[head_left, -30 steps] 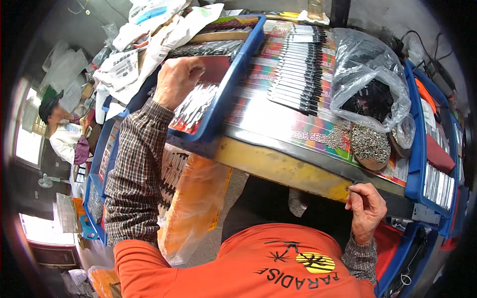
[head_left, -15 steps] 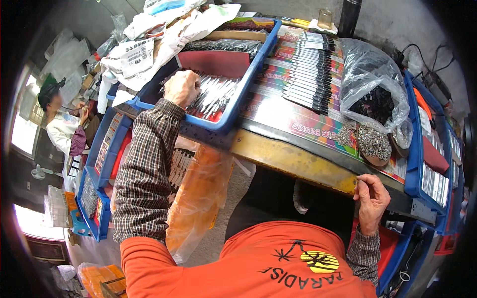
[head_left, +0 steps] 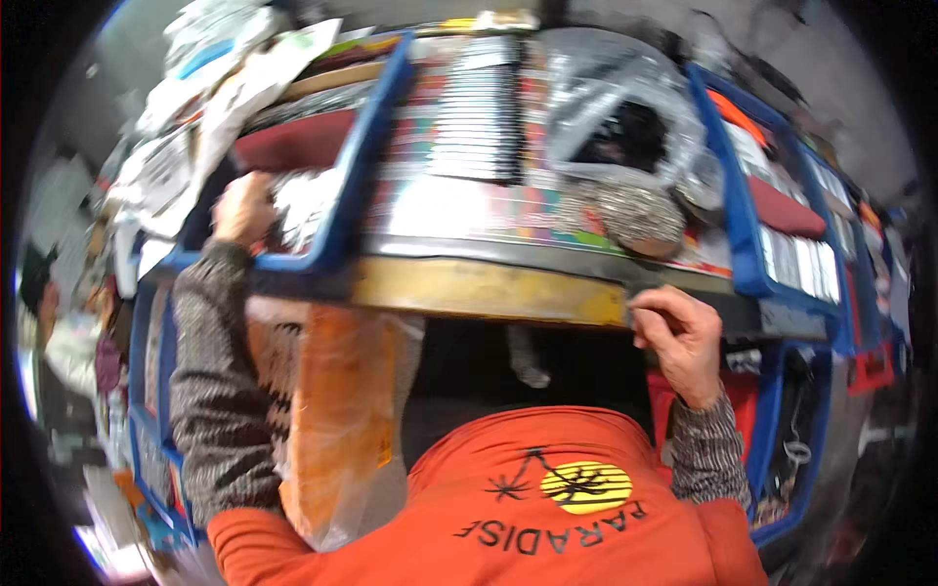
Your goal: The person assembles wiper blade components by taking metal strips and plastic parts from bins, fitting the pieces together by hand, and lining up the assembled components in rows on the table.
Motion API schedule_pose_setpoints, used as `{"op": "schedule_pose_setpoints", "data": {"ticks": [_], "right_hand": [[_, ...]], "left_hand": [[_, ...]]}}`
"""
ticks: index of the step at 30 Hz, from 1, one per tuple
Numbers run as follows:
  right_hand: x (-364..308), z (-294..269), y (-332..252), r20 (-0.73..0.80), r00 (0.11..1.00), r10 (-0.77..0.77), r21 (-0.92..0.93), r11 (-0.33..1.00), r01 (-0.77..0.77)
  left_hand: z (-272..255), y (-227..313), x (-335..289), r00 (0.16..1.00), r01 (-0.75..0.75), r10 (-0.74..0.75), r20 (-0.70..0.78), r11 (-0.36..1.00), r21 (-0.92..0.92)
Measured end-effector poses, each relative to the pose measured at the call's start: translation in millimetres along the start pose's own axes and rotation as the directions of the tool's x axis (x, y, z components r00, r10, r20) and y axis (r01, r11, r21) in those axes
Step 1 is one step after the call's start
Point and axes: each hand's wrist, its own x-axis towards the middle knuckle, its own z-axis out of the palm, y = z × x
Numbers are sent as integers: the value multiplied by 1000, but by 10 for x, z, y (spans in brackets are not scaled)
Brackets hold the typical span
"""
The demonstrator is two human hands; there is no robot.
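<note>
My left hand (head_left: pixel 244 207) is inside a blue tray (head_left: pixel 371 127) at the left, its fingers curled closed beside many thin silvery-white pieces (head_left: pixel 305 203). Blur and the hand itself hide what its fingers hold, if anything. At the table's front edge, my right hand (head_left: pixel 684 342) has thumb and fingertips pinched together; anything between them is too small to make out. Between the hands and farther back, a row of slim black-and-white pieces (head_left: pixel 479 112) lies side by side on colourful printed sheets. Nearer the right hand sits a heap of small metallic bits (head_left: pixel 640 220).
A clear plastic bag (head_left: pixel 586 73) with black parts stands behind the heap. Another blue tray (head_left: pixel 733 210) holds white pieces at the right. The table edge (head_left: pixel 489 291) is worn yellow. Below it hangs an orange plastic-wrapped bundle (head_left: pixel 337 410). Crumpled white wrapping (head_left: pixel 200 127) covers the far left.
The whole view has swung, so the table's things sit farther left in the picture, now blurred. My left hand stays in the tray; the right remains pinched by the table edge.
</note>
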Motion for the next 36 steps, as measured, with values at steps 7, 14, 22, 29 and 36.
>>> {"op": "schedule_pose_setpoints", "data": {"ticks": [7,14,22,29,36], "right_hand": [[34,-609,-152,-85,982,-168,-289,947,137],[188,-1391,-77,-308,909,-281,-613,790,37],[540,-2343,550,-257,963,-83,-868,457,-192],[604,-2442,773,-201,979,-18,-899,400,-178],[636,-2434,740,-219,976,4,-881,430,-199]], "left_hand": [[337,-574,22,933,-188,168,-319,982,-30],[61,-267,-102,924,-226,151,-352,957,-183],[72,-309,-108,932,-181,12,-363,882,-435],[94,-216,-180,884,-234,-69,-462,791,-565],[-29,35,-350,877,-109,-197,-439,808,-579]]}}
